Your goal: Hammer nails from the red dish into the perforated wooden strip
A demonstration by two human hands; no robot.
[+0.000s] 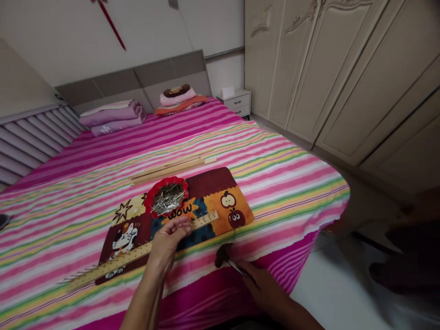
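Observation:
A long pale wooden strip [117, 263] lies slantwise across a patterned mat [222, 183], with a row of nails standing up along it. My left hand [169, 236] is over the strip, its thumb and fingers pinched together; what they hold is too small to make out. In my right hand [263, 284] is a hammer [223, 254], gripped by the handle, with its dark head low over the bed's near edge, apart from the strip. Behind my left hand, a red scalloped dish [148, 204] full of loose nails [168, 198] sits on the mat.
More wooden strips [168, 168] lie on the striped bedcover [282, 183] beyond the dish. Folded purple bedding [115, 117] and a pink-and-orange pile [178, 101] rest by the headboard [117, 85]. A nightstand [237, 103] and wardrobe [309, 68] stand right.

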